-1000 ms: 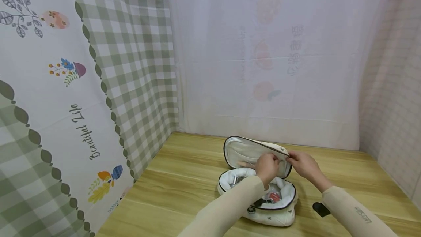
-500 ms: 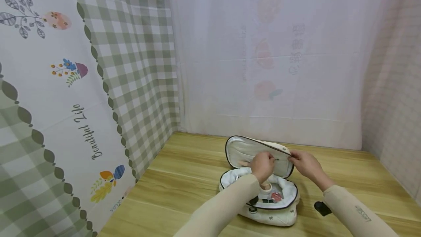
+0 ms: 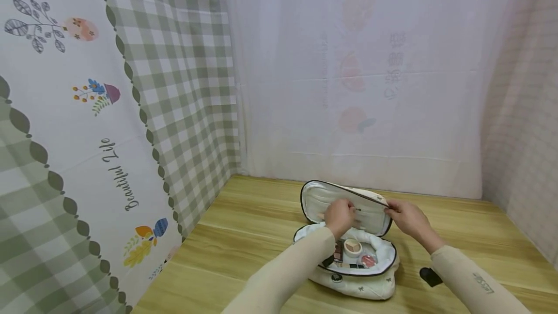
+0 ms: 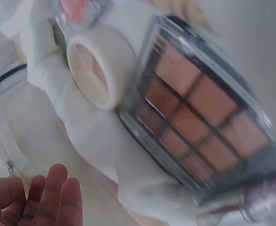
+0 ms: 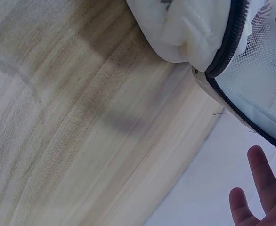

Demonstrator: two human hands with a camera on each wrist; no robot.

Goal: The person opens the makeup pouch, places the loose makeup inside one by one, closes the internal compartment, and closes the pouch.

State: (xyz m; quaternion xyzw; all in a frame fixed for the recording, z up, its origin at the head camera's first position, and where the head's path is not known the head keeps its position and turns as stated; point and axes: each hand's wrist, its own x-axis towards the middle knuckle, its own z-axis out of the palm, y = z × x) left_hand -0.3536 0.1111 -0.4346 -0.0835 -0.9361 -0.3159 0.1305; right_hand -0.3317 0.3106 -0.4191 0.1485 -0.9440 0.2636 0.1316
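A cream quilted makeup bag (image 3: 364,287) with small bow prints and black zipper edges stands unzipped, its lid (image 3: 370,222) raised at the back. My right hand (image 3: 407,219) grips the lid's right corner between thumb and fingers. At the lid's inner mesh pocket, my left hand (image 3: 340,217) has its fingers curled at a small metal zipper pull (image 4: 9,165), pinching it. In the bag lie an eyeshadow palette (image 4: 194,117) with a transparent cover, a round white pot of three-tone cream makeup (image 4: 100,68), and a pinkish-red makeup item (image 3: 368,260). The left forearm covers the bag's left side.
A small black object (image 3: 430,276) lies on the wood-grain table (image 3: 235,236), right of the bag beside the right forearm. A checked curtain (image 3: 192,62) hangs at the left, and a pale curtain (image 3: 296,110) closes off the back.
My left hand has slid left along the lid's inner pocket, uncovering the round pot and palette in the head view. The right hand keeps hold of the lid's corner.
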